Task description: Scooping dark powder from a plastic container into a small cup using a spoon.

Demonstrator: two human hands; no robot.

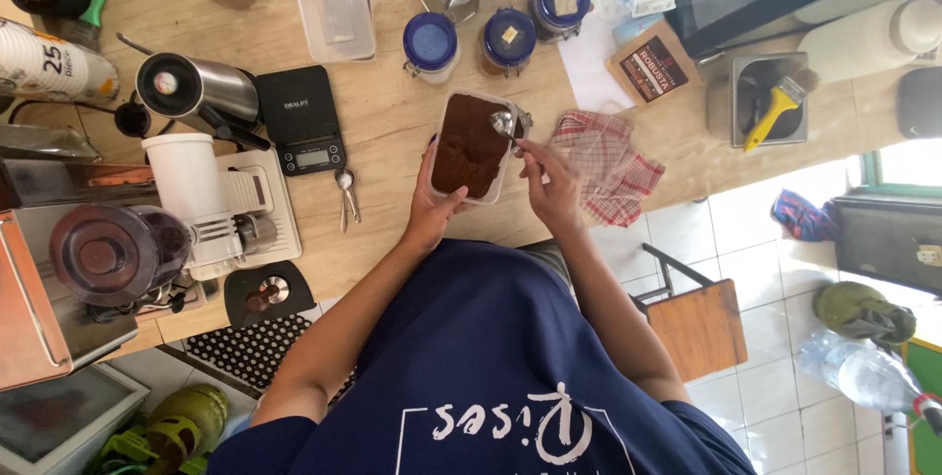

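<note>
A clear rectangular plastic container (510, 141) filled with brown ground powder (469, 146) stands on the wooden counter (392, 122). My left hand (430, 208) grips the container's near left side. My right hand (551, 185) pinches the handle of a small metal spoon (504, 124), whose bowl hovers over the container's far right corner. A red checked cloth (608, 161) lies just right of my right hand.
A black digital scale (300, 117), a metal clip (345, 192), a white grinder (211, 200) and a steel jug (196, 87) sit to the left. Blue-lidded jars (430, 41) and an empty clear tub (334, 9) stand behind. A wooden stool (699, 323) is on the tiled floor.
</note>
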